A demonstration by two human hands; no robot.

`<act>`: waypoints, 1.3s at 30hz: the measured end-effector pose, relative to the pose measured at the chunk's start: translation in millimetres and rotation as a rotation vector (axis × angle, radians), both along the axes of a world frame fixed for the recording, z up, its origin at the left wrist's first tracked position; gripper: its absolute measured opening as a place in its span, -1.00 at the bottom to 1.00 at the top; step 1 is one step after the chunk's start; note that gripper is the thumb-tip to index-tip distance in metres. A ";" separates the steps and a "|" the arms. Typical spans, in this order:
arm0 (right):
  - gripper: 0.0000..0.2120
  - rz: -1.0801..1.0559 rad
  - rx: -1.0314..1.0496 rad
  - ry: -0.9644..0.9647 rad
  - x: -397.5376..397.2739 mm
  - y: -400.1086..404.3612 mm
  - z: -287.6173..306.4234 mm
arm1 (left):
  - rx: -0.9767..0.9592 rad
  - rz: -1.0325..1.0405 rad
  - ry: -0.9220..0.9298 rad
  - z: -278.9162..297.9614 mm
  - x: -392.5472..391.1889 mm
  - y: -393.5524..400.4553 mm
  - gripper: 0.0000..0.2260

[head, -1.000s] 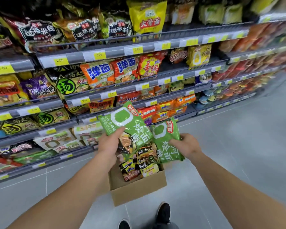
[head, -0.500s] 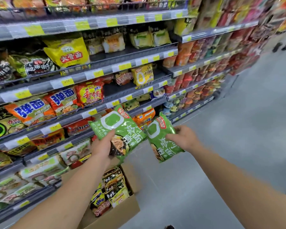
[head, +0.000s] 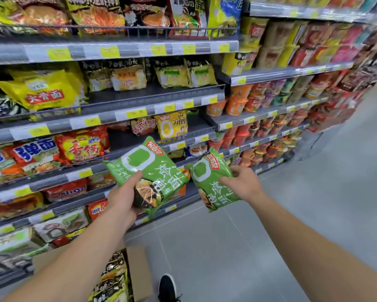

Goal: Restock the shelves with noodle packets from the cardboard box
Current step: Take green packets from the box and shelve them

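Green noodle packets, one pinched in our left hand (head: 126,196) at centre frame (head: 148,171) and one in our right hand (head: 239,184) just beside it (head: 211,182), look light, crinkly and crushable, so we judge edge holds safest before the shelves (head: 139,118).

Bright even store light; glare on packet film; edges blurred, wide-angle bowed shelves (head: 117,51).
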State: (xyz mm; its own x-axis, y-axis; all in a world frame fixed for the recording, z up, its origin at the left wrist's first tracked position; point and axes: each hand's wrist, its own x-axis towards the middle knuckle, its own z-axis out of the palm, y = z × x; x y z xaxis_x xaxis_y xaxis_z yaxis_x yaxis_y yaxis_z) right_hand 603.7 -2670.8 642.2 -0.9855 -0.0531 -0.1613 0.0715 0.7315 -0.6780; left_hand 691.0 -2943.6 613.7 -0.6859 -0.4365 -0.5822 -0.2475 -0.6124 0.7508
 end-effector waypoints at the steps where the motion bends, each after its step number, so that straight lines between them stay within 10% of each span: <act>1: -0.57 0.016 0.006 0.006 -15.5 -0.3 0.3 | 0.016 0.006 0.007 -3.1 -16.2 2.7 -0.61; 7: -0.79 0.129 0.098 0.065 -113.4 -5.5 -1.3 | 0.114 0.046 0.005 -26.4 -112.9 7.2 -0.55; 30: -0.43 0.583 0.287 0.611 -445.5 -0.5 -84.6 | 0.134 0.407 -0.102 -84.9 -325.6 69.3 -0.64; 39: -0.48 0.809 0.395 0.527 -507.7 -24.7 -117.2 | 0.102 0.615 -0.021 -102.0 -363.3 122.7 -0.58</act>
